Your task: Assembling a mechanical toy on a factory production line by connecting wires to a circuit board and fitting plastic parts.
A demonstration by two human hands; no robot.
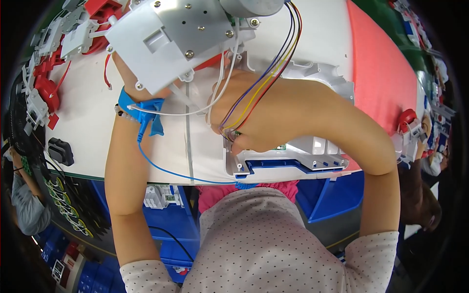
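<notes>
My left hand (125,73) reaches up behind a grey motor assembly (171,46) with a flat metal plate, screws and a round motor, and holds it raised and tilted; most of its fingers are hidden. A blue wrist strap (144,108) with a coiled cord circles that wrist. Lower and to the right, my right hand (249,110) pinches the lower end of a bundle of coloured wires (264,84) hanging from the assembly. The connector itself is mostly covered by the fingers. Beneath this hand lies a white plastic housing (317,157), with a bit of green circuit board showing.
White cables (185,114) loop down from the assembly. Red and grey parts (46,93) line the table's left side, near a black block (60,151). A pink sheet (376,68) covers the right side. Blue bins (332,198) sit below the front edge.
</notes>
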